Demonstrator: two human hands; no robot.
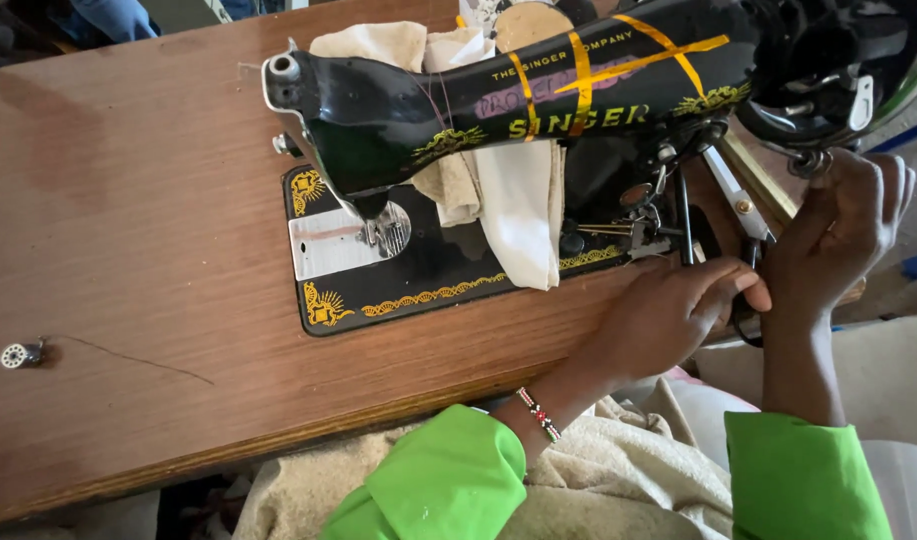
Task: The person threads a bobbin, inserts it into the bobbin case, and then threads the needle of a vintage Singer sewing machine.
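Observation:
A black sewing machine (538, 95) with gold ornament and yellow tape stands on a brown wooden table (128, 200). My left hand (673, 305) rests on the table's right front corner, fingers curled toward a pair of scissors (743, 210) lying beside the machine's base. My right hand (843, 230) is raised just below the machine's handwheel (828, 70), fingers bent near the scissors' handle; whether it grips anything is hidden. White and cream cloth pieces (518, 210) hang over the machine bed under its arm. The needle plate (338, 240) is bare.
A small metal bobbin (18, 353) lies at the table's left edge. Beige cloth (598, 470) lies across my lap below the front edge. Both my sleeves are bright green, and a beaded bracelet (538, 413) circles my left wrist.

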